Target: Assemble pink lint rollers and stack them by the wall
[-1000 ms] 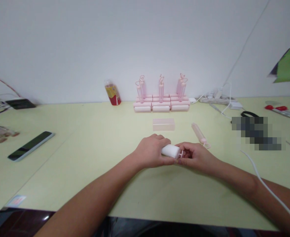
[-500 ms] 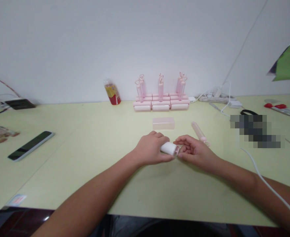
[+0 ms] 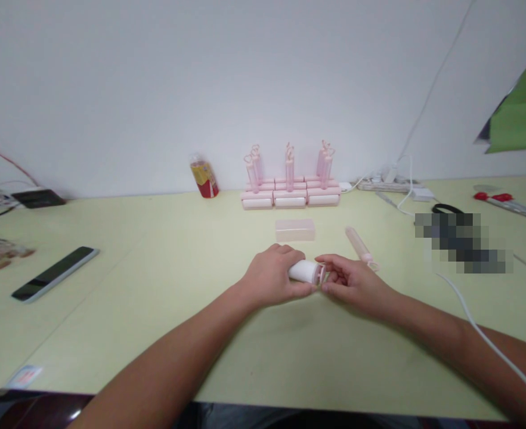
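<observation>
My left hand (image 3: 274, 275) is wrapped round a white cylinder (image 3: 302, 271) lying sideways over the table. The cylinder's right end has a clear, pinkish part (image 3: 319, 274). My right hand (image 3: 352, 279) is at that end, its fingers curled and thumb and fingertips closed against the clear part. Just beyond my hands lies a translucent pink box (image 3: 295, 230). Near my right hand rests a pink tube (image 3: 358, 243) with a loop at its near end.
Pink-and-white blocks (image 3: 290, 198) with upright pink tubes stand by the wall. A yellow-and-red bottle (image 3: 204, 177) is left of them, a phone (image 3: 56, 274) farther left. A power strip (image 3: 381, 185) and white cable (image 3: 469, 316) are on the right.
The view has tilted slightly, so the table things appear lower. The fingers of my right hand have closed a little around the clear end of the cylinder.
</observation>
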A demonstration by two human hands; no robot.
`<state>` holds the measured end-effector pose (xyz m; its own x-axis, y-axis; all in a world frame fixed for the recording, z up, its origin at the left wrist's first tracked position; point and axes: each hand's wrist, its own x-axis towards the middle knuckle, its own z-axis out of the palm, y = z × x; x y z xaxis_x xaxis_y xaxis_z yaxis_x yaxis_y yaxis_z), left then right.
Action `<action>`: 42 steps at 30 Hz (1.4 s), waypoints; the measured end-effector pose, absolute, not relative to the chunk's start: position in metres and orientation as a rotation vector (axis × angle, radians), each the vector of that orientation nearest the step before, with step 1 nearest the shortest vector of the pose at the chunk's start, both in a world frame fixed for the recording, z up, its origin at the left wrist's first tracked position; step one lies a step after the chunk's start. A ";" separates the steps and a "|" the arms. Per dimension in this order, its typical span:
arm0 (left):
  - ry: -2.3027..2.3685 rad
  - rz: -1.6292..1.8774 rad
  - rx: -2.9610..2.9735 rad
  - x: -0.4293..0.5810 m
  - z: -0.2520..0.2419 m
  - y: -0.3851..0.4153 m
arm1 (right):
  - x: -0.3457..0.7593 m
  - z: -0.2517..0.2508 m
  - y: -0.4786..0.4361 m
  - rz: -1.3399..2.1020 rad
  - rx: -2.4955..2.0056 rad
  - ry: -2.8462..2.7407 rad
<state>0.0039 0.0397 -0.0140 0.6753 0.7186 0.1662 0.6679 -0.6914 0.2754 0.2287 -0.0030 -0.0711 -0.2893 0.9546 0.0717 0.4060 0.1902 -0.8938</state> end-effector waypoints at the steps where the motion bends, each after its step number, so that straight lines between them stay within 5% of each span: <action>1: 1.127 0.386 2.700 0.004 -0.014 0.040 | 0.228 -0.071 -0.004 1.045 -1.279 -1.808; 8: 1.121 0.365 2.720 0.005 -0.008 0.037 | 0.231 -0.053 -0.008 0.923 -1.292 -1.884; 16: 1.192 0.759 2.135 0.000 -0.017 0.048 | 0.288 -0.053 0.042 0.038 -1.742 -1.880; 20: 1.132 0.760 1.572 0.001 -0.028 0.058 | 0.297 -0.063 0.052 0.215 -1.932 -1.927; 24: 1.042 0.815 1.208 0.002 -0.034 0.062 | 0.279 -0.055 0.034 0.417 -1.562 -1.927; 29: 0.898 0.843 1.159 0.001 -0.029 0.060 | 0.252 -0.033 -0.002 0.560 -1.153 -2.104; 42: 0.880 0.815 1.201 0.009 -0.031 0.053 | 0.235 -0.032 -0.020 0.705 -1.043 -2.158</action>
<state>0.0093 0.0526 -0.0310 0.4379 0.8894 -0.1313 -0.0634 0.1763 0.9823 0.2353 -0.0201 -0.0324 -0.4868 0.8183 0.3058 0.4799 0.5430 -0.6892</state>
